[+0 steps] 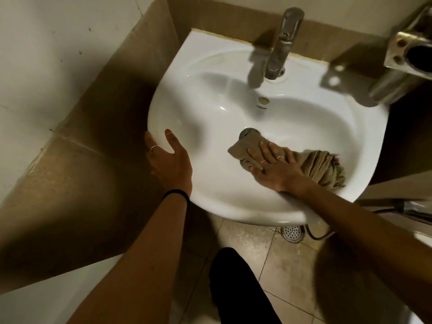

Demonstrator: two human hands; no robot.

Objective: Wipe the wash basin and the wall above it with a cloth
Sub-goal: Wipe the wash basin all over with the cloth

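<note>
Under right hand (272, 163): cloth (320, 166)

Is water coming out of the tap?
No, it's off. No stream falls from the grey metal tap, and the white ceramic basin below holds no pooled water.

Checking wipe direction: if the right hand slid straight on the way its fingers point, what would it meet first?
Probably the drain: the right hand presses flat on the cloth, fingers pointing up-left toward it across the basin.
</note>
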